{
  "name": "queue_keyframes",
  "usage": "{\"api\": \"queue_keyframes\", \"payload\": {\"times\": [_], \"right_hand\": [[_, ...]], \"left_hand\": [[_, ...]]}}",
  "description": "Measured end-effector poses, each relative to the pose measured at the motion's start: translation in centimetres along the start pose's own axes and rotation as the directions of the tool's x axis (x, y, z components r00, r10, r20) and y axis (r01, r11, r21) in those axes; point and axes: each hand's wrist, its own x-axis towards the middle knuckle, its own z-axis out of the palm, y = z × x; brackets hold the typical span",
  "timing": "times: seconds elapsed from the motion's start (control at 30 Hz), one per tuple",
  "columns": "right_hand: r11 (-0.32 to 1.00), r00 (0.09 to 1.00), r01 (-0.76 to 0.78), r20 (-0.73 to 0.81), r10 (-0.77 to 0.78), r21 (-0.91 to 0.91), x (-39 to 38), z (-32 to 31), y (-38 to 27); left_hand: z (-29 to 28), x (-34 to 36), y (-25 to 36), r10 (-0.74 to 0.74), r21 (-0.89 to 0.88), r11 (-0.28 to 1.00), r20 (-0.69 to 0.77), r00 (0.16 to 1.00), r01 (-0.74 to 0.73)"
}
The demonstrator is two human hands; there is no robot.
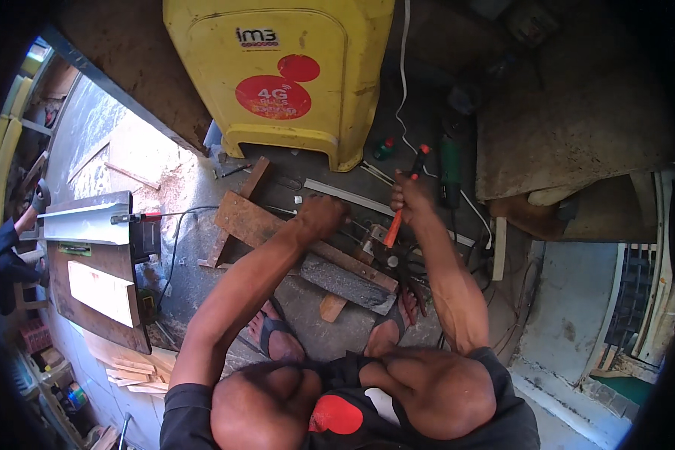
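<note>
My right hand (412, 199) is closed around a long orange-and-black tool (392, 231), which stands tilted, its black grip upward; its exact kind is unclear. To its left, my left hand (322, 216) is a fist above a low, worn wooden stand (266, 225). What the left fingers hold is hidden; a thin metal rod (361, 227) shows beside them. Between the hands sits a small metal fitting (373, 244) at the stand's edge. Behind both hands, a long silver metal strip (352, 196) lies slantwise.
Ahead stands a yellow plastic stool (277, 67). A green power tool (450, 169) and a white cable (402, 97) lie beyond my right hand. At left are a dark board (90, 289) carrying a metal profile and pale wood, and another person's arm (28, 217). My feet flank the stand.
</note>
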Motion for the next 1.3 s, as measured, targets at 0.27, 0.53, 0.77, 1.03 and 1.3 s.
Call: {"api": "queue_keyframes", "payload": {"times": [0.27, 0.53, 0.77, 1.03, 1.3], "right_hand": [[0.974, 0.937, 0.182, -0.276, -0.214, -0.136, -0.9, 2.6, 0.3], [0.812, 0.787, 0.579, -0.206, -0.581, -0.077, -8.2, 3.5, 2.5], [0.867, 0.825, 0.493, -0.280, -0.491, -0.069, -6.4, 3.7, 0.4], [0.862, 0.848, 0.503, -0.232, -0.477, 0.063, -6.7, 2.6, 0.1], [0.869, 0.878, 0.475, -0.137, -0.458, 0.140, -9.5, 4.4, -3.6]], "left_hand": [[-0.3, -0.1, -0.1, -0.014, 0.022, 1.000, 0.032, 0.999, 0.014], [-1.0, -0.5, 0.6, -0.051, 0.060, 0.997, 0.006, 0.999, 0.051], [-1.8, -0.1, 0.4, -0.011, -0.017, 1.000, 0.092, 0.996, 0.012], [-0.5, -6.8, 7.9, -0.016, 0.012, 0.999, -0.668, 0.744, 0.032], [2.2, -8.4, 6.9, -0.153, -0.069, 0.988, -0.417, 0.896, 0.137]]}}
